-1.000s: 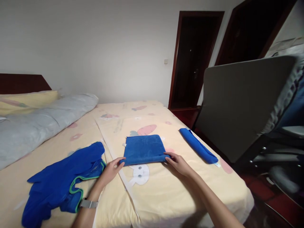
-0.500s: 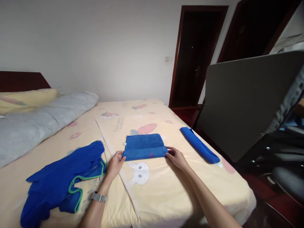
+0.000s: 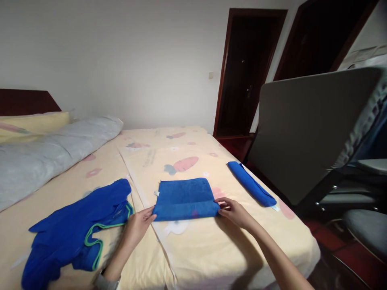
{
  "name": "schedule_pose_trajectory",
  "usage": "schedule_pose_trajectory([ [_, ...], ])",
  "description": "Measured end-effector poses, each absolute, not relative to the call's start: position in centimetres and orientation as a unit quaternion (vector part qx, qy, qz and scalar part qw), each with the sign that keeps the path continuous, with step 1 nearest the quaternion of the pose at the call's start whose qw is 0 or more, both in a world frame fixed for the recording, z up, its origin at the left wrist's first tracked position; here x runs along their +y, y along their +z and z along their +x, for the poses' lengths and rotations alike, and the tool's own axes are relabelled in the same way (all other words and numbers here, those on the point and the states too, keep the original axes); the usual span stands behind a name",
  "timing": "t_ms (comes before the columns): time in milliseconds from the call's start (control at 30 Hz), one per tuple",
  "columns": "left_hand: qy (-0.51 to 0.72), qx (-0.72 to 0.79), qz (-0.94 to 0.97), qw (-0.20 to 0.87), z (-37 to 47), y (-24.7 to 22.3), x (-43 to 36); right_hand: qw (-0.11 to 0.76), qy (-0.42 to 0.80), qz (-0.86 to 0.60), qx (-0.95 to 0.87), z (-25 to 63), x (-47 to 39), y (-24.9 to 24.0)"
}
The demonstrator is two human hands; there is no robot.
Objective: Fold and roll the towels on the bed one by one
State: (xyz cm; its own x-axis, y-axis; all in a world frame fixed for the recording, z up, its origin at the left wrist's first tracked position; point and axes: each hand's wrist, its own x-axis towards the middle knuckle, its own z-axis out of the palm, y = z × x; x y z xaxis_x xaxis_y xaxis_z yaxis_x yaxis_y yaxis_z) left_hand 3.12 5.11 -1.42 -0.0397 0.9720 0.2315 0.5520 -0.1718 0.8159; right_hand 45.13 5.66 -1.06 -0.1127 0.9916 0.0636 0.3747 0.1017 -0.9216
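Note:
A blue towel (image 3: 185,192) lies on the bed with its near edge folded over into a flat band. My left hand (image 3: 141,220) pinches the left end of that band between thumb and fingers. At the other end my right hand (image 3: 234,211) grips the band's right corner. A small white tag sticks out from the towel's left side. Off to the right lies a second blue towel (image 3: 250,183), folded into a narrow strip. Left of my left hand is a crumpled heap of blue cloth (image 3: 75,221) with a green-edged piece.
The bed (image 3: 211,249) has a cream sheet printed with carrots and a rabbit. A long grey bolster (image 3: 60,149) and a yellow pillow (image 3: 36,123) lie at the left. Beyond the right edge stands a large grey panel (image 3: 305,133), with a chair seat (image 3: 369,229) below it.
Both hands have drawn the towel toward me, so it covers most of the printed rabbit. The folded band looks raised and larger. The other cloths stay where they were.

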Motion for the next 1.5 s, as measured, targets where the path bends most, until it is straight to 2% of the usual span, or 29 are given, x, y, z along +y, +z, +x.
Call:
schedule_pose_trajectory([
  [133,0.357,0.522,0.771,0.074,3.5,-1.1,3.8,0.357,0.191,-0.543,-0.736,44.6,4.7,-0.5],
  [233,0.295,0.444,0.846,-0.004,4.9,-0.1,3.6,0.344,0.075,-0.485,-0.8,42.0,4.3,0.4],
  [367,0.199,0.389,0.899,-0.035,7.7,0.0,4.3,0.275,0.024,-0.389,-0.879,37.2,4.2,-0.1],
  [500,0.173,0.374,0.911,-0.023,8.8,-1.1,5.6,0.246,-0.012,-0.369,-0.896,34.8,4.9,-1.8],
  [767,0.19,0.385,0.903,0.005,5.7,-1.0,5.4,0.252,-0.037,-0.395,-0.883,38.9,5.1,-2.7],
  [1000,0.193,0.431,0.875,0.106,3.1,-0.9,4.5,0.262,0.007,-0.434,-0.862,42.8,4.1,-2.7],
  [1167,0.214,0.429,0.867,0.14,2.8,-1.1,4.4,0.245,0.039,-0.447,-0.86,43.9,3.5,-2.6],
  [1300,0.206,0.433,0.869,0.12,2.6,-0.9,4.4,0.244,0.048,-0.453,-0.856,44.0,3.5,-2.7],
  [1500,0.196,0.431,0.881,0.01,1.7,-0.4,4.6,0.246,0.004,-0.442,-0.863,44.5,4.0,-1.6],
])
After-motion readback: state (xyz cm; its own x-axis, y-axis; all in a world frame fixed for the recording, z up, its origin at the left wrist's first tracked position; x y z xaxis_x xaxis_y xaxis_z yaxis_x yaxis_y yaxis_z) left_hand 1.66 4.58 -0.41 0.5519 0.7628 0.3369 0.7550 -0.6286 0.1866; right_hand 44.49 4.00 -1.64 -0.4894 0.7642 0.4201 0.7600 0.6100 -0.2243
